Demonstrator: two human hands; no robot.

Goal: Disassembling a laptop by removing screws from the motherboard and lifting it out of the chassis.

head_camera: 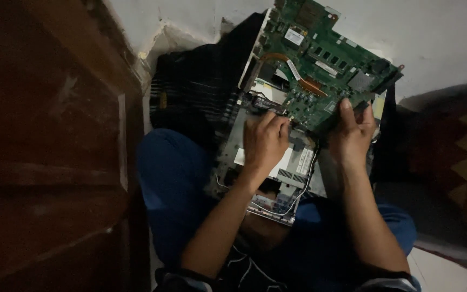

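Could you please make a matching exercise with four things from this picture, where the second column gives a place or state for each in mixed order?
Column one:
1. green circuit board
2. left hand
3. right hand
4. wooden door

Column two:
A. stands at the left side of the picture
B. grips the lower edge of the board
C. is lifted and tilted above the open laptop case
D. rests with bent fingers on the case, at the board's lower left corner

Right pairs: 1-C, 2-D, 3-B, 4-A
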